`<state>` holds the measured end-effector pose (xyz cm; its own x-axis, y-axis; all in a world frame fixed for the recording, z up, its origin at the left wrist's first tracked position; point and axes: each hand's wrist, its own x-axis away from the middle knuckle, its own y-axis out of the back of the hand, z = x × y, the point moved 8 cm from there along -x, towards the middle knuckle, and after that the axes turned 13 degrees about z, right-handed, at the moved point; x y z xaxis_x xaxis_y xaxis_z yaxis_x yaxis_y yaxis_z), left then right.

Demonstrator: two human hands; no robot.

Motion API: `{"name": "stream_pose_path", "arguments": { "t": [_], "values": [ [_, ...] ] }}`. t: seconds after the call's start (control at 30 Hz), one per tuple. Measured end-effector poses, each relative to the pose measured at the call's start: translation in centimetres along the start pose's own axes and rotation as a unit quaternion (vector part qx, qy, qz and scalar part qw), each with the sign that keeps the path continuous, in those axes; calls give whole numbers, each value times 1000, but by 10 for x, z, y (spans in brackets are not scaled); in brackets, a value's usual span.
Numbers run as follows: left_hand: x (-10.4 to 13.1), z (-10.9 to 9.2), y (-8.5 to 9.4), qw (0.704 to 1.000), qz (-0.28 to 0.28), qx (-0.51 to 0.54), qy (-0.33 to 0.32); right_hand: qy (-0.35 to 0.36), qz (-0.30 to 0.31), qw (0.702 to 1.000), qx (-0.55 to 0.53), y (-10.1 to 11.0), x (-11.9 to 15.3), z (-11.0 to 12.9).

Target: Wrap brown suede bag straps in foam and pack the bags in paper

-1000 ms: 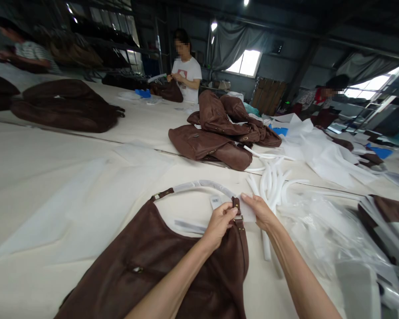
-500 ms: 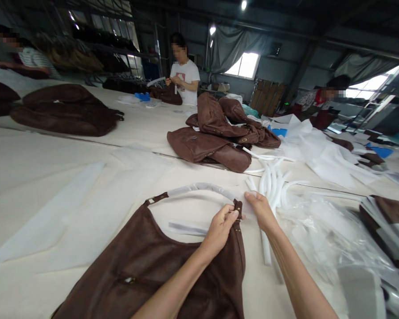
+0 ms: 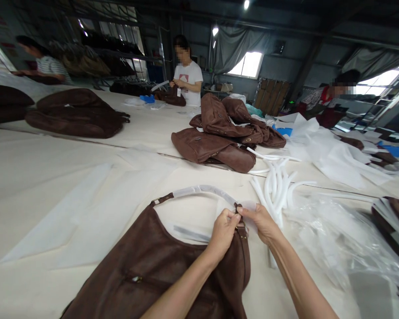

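Observation:
A dark brown handbag (image 3: 146,248) lies flat in front of me, its opening facing away. White translucent wrapping (image 3: 199,189) covers the middle of its arched shoulder strap. At the strap's right end, my left hand (image 3: 224,230) pinches the brown strap tab. My right hand (image 3: 264,221) meets it there, thumb and fingers closed on a thin white translucent sheet (image 3: 249,205) against the tab. Its far side is hidden by the fingers. Below the strap, a whitish strip (image 3: 191,233) shows inside the opening.
White foam tubes (image 3: 275,188) lie bunched beyond my right hand, with crumpled clear plastic (image 3: 322,235) beside them. Brown bags (image 3: 206,148) are heaped farther back. Flat white sheets (image 3: 86,221) lie at left. Several people work around the table, one in a white T-shirt (image 3: 193,77).
My right hand has moved left to the strap's end, bringing the thin sheet against the tab beside my left hand. The left hand keeps its pinch. The view has shifted slightly.

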<state>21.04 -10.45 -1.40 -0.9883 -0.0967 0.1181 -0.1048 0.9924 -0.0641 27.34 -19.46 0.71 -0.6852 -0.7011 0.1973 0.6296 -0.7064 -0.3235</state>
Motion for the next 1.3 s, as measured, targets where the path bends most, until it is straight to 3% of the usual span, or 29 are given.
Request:
{"name": "stream_pose_path", "arguments": {
  "t": [0.17,0.23,0.33,0.37,0.5,0.57,0.8,1.03,1.17,1.3],
  "values": [
    [0,3,23,991,-58,-120,27,0,-51,999,9,8,-2,1],
    [2,3,39,990,-107,-90,25,5,-48,999,11,8,-3,5],
    [2,2,57,987,-159,38,2,8,-42,999,10,7,-2,10],
    [-1,2,57,987,-147,71,-1,7,-40,999,11,6,-2,11],
    [-16,-2,34,984,0,177,5,9,-28,999,25,4,-4,14],
    [-20,-5,25,976,28,218,-3,8,-30,999,27,5,-5,15],
    [-26,-14,12,966,47,255,-5,31,-67,996,45,11,-7,24],
    [-30,-18,19,972,15,235,-11,45,-77,994,58,16,-1,19],
    [-32,-17,23,977,-7,212,-19,26,-25,999,-22,21,2,11],
    [-32,-16,27,982,-19,186,-22,31,-57,993,-95,29,1,-7]
  ]
}}
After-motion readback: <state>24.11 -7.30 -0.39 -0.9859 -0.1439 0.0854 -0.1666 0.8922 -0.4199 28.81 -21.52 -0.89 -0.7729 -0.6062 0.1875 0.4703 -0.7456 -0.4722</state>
